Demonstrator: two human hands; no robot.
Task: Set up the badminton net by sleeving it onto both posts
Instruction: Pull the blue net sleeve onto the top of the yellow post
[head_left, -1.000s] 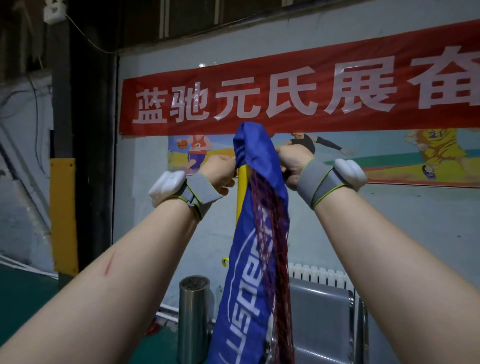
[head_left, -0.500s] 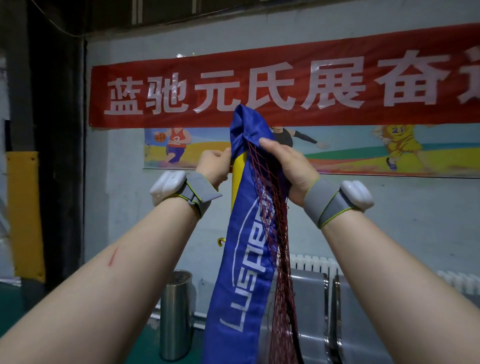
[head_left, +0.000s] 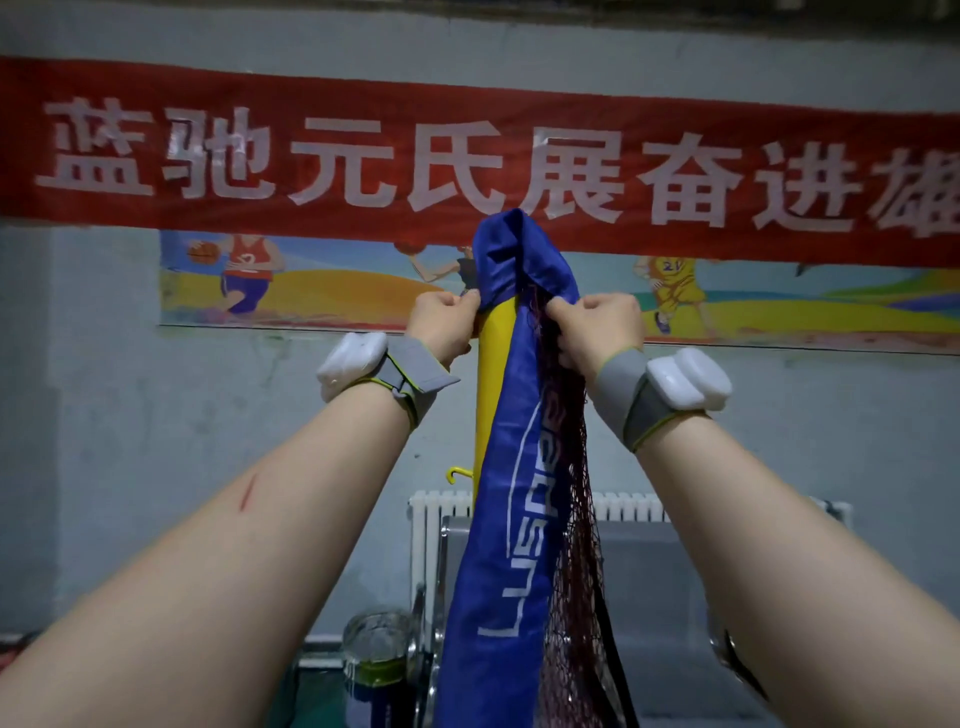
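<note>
Head view: the right hand (head_left: 597, 332), laid along the red mesh (head_left: 576, 545) of the net half a second ago, has been brought back to the blue sleeve (head_left: 519, 467). One edge is now pinched by its curled fingers (head_left: 566, 313) at 3 o'clock of the yellow post (head_left: 493, 364), and the opposite edge is kept pinched by the left hand (head_left: 441, 325) at 9 o'clock. The sleeve's top is bunched at 12 o'clock above both hands, the rest hanging toward 6 o'clock; it is judged spread for pulling down, this post not yet threaded.

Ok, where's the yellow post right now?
Head view, centre frame: the yellow post stands between the left hand and right hand, its top inside the blue net sleeve.
</note>
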